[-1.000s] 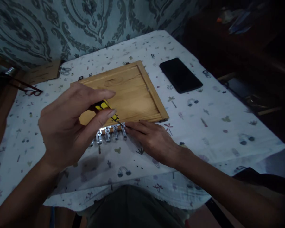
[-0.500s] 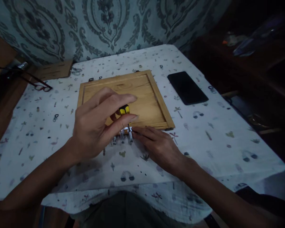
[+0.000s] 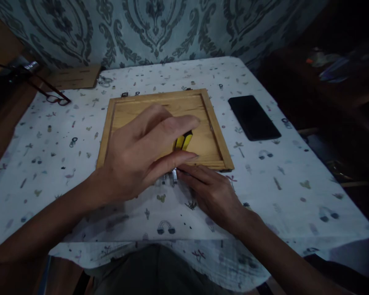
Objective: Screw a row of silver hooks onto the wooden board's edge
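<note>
In my left hand [image 3: 141, 151] is a small screwdriver [image 3: 183, 141] with a yellow and black handle, its fingers curled round it and its shaft mostly hidden. Below the screwdriver, shiny metal hardware [image 3: 174, 176] sits at the near edge of a framed wooden panel [image 3: 160, 96]. My right hand [image 3: 212, 188] rests low on the table, its fingertips pressed together against this metal at the panel's edge. Whatever those fingertips pinch is hidden. The panel lies flat, its raised border facing up.
A black phone [image 3: 254, 118] lies right of the panel on the patterned tablecloth [image 3: 283, 192]. Eyeglasses [image 3: 57, 98], a piece of cardboard [image 3: 76, 77] and a small clear bundle [image 3: 105, 81] are at the far left. A patterned curtain [image 3: 160, 28] hangs behind the table.
My left hand has shifted right with the screwdriver, whose handle now tilts more, and covers more of the metal hardware. The right hand stays at the panel's edge. The whole view has shifted slightly.
</note>
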Demonstrator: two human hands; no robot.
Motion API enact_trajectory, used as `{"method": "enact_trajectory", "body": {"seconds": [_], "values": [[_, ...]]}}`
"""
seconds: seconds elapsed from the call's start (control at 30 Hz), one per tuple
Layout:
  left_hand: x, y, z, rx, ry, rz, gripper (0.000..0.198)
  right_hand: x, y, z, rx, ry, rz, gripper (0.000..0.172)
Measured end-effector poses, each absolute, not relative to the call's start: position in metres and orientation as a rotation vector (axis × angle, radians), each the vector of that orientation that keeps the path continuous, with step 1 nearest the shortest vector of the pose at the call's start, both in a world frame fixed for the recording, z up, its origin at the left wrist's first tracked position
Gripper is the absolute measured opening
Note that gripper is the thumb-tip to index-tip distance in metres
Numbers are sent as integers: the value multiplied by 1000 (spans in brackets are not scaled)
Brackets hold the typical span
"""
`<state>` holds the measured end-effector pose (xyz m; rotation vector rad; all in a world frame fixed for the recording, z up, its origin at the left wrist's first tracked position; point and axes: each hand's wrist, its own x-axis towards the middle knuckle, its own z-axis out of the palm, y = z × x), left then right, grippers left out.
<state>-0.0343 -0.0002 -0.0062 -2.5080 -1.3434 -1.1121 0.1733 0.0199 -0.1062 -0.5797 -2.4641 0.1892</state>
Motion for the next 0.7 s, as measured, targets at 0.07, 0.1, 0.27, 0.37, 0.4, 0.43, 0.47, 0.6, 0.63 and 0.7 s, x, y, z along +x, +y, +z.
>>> {"method": "enact_trajectory", "body": {"seconds": [0.07, 0.1, 0.27, 0.37, 0.4, 0.43, 0.47, 0.6, 0.63, 0.7], "values": [[-34, -1, -4, -2498, -1357, -1081, 31, 174, 20, -106, -592, -2472, 192, 36], [-34, 0, -3, -2512, -1358, -1088, 29, 174, 20, -107, -595, -2476, 195, 36], [-36, 2, 0, -2625, -1270, -1087, 32, 174, 20, -107, -589, -2455, 184, 35], [-36, 4, -2, -2601, -1263, -1060, 32, 174, 20, -107, -586, -2446, 190, 34], [-35, 4, -2, -2568, -1272, -1050, 31, 174, 20, -107, -583, -2446, 196, 34], [-34, 4, -2, -2526, -1283, -1042, 28, 173, 20, -107, -582, -2447, 202, 34], [-33, 4, -2, -2492, -1294, -1037, 25, 174, 20, -107, -581, -2451, 208, 34], [-32, 3, 1, -2549, -1323, -1058, 23, 174, 21, -107, -572, -2458, 221, 35], [-32, 2, 1, -2599, -1346, -1083, 27, 174, 21, -107, -573, -2460, 225, 35], [-32, 2, 1, -2663, -1402, -1144, 34, 175, 21, -107, -576, -2467, 238, 35]]}}
